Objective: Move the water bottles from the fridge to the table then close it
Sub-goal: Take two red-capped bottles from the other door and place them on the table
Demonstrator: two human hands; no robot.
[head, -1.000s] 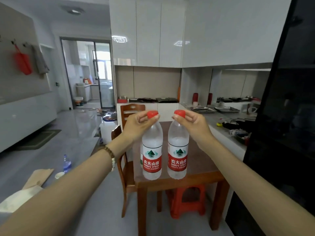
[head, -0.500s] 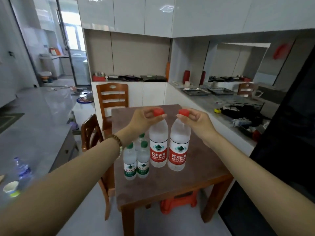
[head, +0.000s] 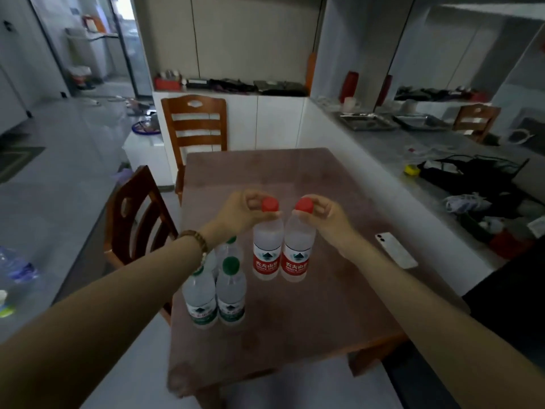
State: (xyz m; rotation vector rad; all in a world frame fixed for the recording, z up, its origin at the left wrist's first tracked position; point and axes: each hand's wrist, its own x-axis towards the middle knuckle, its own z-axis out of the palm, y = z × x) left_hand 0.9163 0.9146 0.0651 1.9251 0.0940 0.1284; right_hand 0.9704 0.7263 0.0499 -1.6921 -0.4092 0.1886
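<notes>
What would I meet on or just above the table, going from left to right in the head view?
green-capped bottles → left red-capped bottle → right red-capped bottle → white phone

Dim, flat indoor light; pale daylight enters through the far doorway point(head: 129, 22). Overall soft blur; wide-angle edges bend.

red-capped bottles point(head: 267, 255): 2 | green-capped bottles point(head: 231, 293): 3, perhaps 4 (partly hidden) | chairs point(head: 194, 125): 2

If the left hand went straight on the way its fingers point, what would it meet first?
Probably the bottle held by the right hand, close beside the left hand; depth is unclear.
</notes>
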